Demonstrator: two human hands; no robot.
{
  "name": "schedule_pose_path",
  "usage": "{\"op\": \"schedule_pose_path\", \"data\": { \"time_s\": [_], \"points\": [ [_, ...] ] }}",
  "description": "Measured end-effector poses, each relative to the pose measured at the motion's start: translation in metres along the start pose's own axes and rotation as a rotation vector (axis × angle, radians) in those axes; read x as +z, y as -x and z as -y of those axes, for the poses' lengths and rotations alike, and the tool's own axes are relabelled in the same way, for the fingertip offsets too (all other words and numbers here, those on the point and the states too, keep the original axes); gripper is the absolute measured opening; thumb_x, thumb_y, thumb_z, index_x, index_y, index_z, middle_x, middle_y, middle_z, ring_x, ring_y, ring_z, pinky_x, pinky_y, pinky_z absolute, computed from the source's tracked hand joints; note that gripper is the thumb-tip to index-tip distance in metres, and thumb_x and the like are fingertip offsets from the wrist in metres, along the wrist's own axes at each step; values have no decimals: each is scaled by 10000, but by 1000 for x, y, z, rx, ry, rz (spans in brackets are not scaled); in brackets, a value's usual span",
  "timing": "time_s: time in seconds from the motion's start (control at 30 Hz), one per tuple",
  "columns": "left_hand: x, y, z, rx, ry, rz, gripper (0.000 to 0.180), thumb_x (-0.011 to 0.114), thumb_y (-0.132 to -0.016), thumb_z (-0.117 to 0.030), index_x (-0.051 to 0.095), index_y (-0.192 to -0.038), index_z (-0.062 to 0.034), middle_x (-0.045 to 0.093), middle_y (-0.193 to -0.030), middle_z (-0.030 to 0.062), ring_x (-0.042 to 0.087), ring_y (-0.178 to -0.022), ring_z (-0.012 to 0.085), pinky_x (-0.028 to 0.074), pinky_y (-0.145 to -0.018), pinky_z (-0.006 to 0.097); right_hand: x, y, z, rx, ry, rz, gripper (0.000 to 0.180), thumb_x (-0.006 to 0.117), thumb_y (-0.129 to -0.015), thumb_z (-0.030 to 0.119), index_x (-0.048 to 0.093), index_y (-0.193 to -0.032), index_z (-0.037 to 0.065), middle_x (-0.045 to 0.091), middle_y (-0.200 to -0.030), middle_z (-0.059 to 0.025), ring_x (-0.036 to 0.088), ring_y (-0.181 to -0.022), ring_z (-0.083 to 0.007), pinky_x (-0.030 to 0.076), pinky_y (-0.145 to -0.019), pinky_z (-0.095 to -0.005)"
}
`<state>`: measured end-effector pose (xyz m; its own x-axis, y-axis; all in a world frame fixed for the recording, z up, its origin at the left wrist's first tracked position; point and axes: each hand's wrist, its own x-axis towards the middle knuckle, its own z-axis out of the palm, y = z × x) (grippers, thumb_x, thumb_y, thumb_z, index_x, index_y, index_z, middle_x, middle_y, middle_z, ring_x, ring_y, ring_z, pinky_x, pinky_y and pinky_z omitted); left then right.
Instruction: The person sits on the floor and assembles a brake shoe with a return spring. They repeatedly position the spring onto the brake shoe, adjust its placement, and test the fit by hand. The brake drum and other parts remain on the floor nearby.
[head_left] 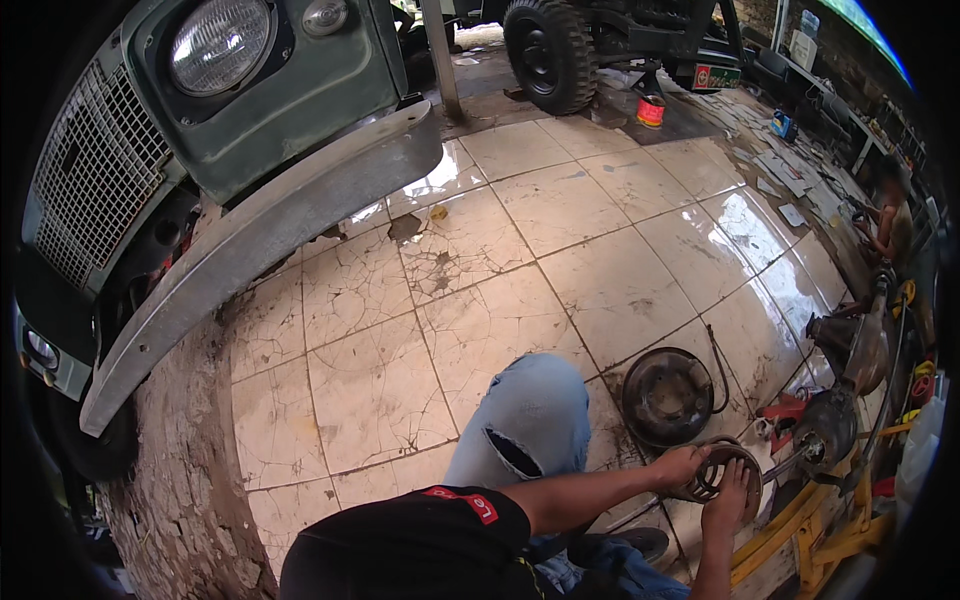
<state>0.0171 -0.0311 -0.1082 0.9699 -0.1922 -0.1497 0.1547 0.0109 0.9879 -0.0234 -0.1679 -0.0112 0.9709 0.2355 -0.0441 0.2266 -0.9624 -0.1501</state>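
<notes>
Rusty ring [722, 470] held by both hands [681, 466] [727, 505].

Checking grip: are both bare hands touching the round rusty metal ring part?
Touching. The head view shows the left hand gripping the round rusty metal ring part at its left edge and the right hand pressed on its front.

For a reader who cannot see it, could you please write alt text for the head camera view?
Both hands, left hand and right hand, grip a round rusty metal part low over a cracked tiled floor, beside a dark brake drum and an axle. A green vehicle front stands at upper left.
</notes>
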Motion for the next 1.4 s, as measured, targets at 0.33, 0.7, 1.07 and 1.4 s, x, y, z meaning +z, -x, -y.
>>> {"op": "schedule_pose_path", "data": {
  "time_s": [0.33,0.7,1.07,1.4],
  "points": [
    [-26,27,-44,-108,-46,186,634,299,-1029,-495,524,-1293,35,584,-1245,257,553,-1186,374,411,-997,404,0,4,13,-90,4,17,605,501,-750,-114,458,-1352,-64,434,-1438,-246,336,-1376,-439,315,-1113,-482],
    [-20,14,-21,-88,-62,183,610,306,-1031,-485,526,-1310,11,626,-1169,234,591,-1117,358,434,-956,391,3,-1,4,-107,-6,19,626,514,-749,-129,450,-1367,-50,442,-1432,-245,338,-1367,-454,330,-1108,-485],
    [-11,17,-23,-24,-85,75,615,304,-1031,-483,571,-1236,32,641,-1102,252,603,-1081,380,437,-937,417,2,1,0,-31,-14,-44,638,495,-705,-146,460,-1339,-78,451,-1414,-260,333,-1369,-464,316,-1114,-500],
    [-19,14,-21,-86,-82,165,572,299,-1034,-463,565,-1276,-19,613,-1175,248,591,-1086,368,439,-942,413,4,9,16,-75,-18,0,695,490,-682,-156,449,-1367,-49,428,-1442,-242,323,-1378,-455,317,-1117,-487]
  ]
}}
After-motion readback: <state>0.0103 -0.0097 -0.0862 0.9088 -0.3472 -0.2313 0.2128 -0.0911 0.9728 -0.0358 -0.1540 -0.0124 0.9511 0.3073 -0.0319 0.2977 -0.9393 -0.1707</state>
